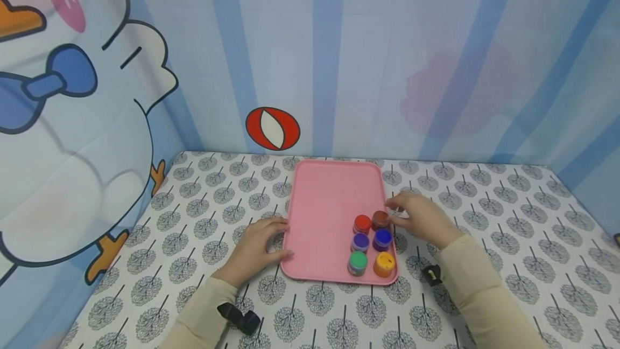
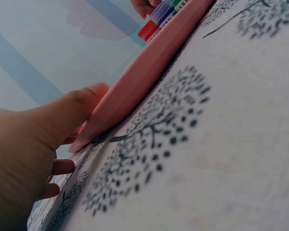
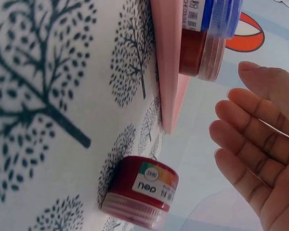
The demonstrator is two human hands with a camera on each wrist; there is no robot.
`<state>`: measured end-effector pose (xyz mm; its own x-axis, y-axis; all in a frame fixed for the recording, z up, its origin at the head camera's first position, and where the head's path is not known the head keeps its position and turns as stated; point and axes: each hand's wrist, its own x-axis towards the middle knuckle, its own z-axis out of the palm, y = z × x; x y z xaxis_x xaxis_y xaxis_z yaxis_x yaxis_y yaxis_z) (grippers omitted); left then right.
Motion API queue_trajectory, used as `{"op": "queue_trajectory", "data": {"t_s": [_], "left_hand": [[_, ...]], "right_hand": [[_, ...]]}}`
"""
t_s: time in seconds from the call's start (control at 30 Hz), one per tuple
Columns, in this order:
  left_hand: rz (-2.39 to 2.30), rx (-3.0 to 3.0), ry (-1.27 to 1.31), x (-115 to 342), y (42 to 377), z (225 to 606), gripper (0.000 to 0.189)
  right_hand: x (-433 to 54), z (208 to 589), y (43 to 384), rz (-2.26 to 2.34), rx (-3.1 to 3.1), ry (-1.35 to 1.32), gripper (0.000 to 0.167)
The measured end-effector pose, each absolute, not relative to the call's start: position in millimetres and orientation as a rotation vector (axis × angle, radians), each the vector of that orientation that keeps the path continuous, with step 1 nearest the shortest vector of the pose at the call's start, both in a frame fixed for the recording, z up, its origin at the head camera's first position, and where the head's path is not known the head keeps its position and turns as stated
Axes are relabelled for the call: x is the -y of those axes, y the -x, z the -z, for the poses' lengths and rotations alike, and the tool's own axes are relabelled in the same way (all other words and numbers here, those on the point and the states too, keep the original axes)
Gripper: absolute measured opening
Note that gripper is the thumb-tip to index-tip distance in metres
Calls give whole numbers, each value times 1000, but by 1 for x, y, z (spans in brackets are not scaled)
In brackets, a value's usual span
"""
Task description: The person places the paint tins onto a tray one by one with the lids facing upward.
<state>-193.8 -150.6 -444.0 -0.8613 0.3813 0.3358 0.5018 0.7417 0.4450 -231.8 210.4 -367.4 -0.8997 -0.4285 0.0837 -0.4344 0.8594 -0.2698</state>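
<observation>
My left hand (image 1: 256, 244) rests at the left edge of the pink tray (image 1: 334, 187), fingers and thumb touching its rim; the thumb (image 2: 89, 98) lies over that side. In the tray's near right part stand several lidded paint jars: a red jar (image 1: 361, 224), brown jar (image 1: 380, 220), purple jar (image 1: 360, 243), blue jar (image 1: 382, 239), green jar (image 1: 357, 263) and yellow-orange jar (image 1: 384, 264). Beside the brown jar, at the right rim, my right hand (image 1: 423, 217) is held with loosely bent fingers around nothing. Below it a dark red jar (image 3: 142, 187) lies tipped on its side, mostly hidden in the head view.
A white cloth with grey tree prints (image 1: 203, 214) covers the table. Behind it hangs a blue-striped backdrop (image 1: 378, 69) with a cartoon duck (image 1: 72, 176) at left. Both wrists carry black straps, such as the left strap (image 1: 238, 318).
</observation>
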Motion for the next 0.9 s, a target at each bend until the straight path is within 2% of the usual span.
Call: {"op": "queue_trajectory", "data": {"t_s": [0.9], "left_hand": [[740,2711,722,150,193,441,55]], "right_hand": [[-252,370,226,-581,2948,-571,33]]}}
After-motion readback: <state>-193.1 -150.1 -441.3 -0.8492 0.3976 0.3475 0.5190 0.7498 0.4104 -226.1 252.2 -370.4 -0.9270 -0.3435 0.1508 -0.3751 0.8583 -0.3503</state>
